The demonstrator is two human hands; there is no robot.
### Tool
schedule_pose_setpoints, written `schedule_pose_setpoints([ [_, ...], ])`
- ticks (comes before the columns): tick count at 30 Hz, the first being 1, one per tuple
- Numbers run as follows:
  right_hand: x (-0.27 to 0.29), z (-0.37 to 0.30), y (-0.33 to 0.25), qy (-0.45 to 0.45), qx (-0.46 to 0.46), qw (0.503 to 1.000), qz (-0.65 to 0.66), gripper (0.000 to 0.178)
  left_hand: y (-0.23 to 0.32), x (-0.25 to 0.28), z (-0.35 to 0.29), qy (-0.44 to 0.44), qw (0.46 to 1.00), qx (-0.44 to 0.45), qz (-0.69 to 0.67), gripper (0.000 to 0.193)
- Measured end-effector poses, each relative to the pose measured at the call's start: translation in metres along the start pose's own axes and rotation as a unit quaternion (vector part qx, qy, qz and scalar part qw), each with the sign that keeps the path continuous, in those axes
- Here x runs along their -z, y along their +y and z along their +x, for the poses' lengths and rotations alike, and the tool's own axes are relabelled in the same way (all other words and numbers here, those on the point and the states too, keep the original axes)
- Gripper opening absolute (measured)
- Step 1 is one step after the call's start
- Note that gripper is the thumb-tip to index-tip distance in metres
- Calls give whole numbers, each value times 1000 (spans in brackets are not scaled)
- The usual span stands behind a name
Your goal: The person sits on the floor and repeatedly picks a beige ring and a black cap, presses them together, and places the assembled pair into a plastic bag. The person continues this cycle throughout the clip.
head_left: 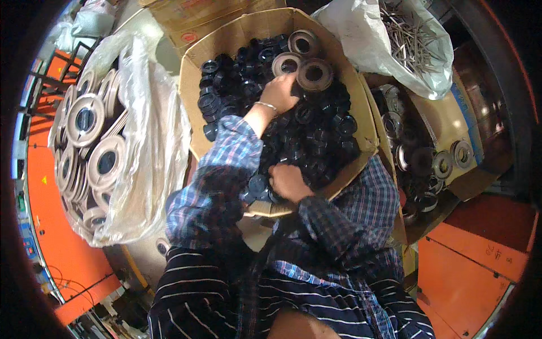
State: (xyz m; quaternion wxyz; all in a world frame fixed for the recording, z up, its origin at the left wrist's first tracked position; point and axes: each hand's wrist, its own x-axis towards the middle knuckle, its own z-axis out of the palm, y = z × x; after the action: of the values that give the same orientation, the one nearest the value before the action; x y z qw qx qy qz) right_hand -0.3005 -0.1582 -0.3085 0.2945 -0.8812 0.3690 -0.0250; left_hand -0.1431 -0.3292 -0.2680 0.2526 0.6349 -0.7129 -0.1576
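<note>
A cardboard box (361, 121) in front of me holds many black round plastic parts (307, 135) that look like short caps or rings. On top of them, at the far side, lie a pale flanged ring (287, 64), a darker brown flanged ring (315, 74) and another flanged ring (303, 43). My left hand (280, 93) reaches to the pale ring, fingers closed at its near edge. A bracelet circles that wrist. Closer to me, my right hand (289, 182) is curled among the black parts at the near edge. Its fingertips are partly hidden, beside a black cap (258, 184).
A clear plastic bag (152, 152) of stacked flanged rings (107, 162) stands at left. At far right, a white sack (361, 34) holds thin metal pieces (406, 39). Another carton (446, 121) with metal rings (442, 164) is at right. Orange cabinets (460, 277) flank both sides.
</note>
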Motion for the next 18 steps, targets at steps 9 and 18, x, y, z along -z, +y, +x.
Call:
schedule_pose_setpoints([
  [9, 36, -8, -28, 71, 27, 987, 140, 11, -1, -96, 56, -48, 994, -28, 96, 75],
  [18, 70, -28, -42, -80, 130, 986, 71, 12, -9, 33, -62, -314, 913, 207, -159, 56],
])
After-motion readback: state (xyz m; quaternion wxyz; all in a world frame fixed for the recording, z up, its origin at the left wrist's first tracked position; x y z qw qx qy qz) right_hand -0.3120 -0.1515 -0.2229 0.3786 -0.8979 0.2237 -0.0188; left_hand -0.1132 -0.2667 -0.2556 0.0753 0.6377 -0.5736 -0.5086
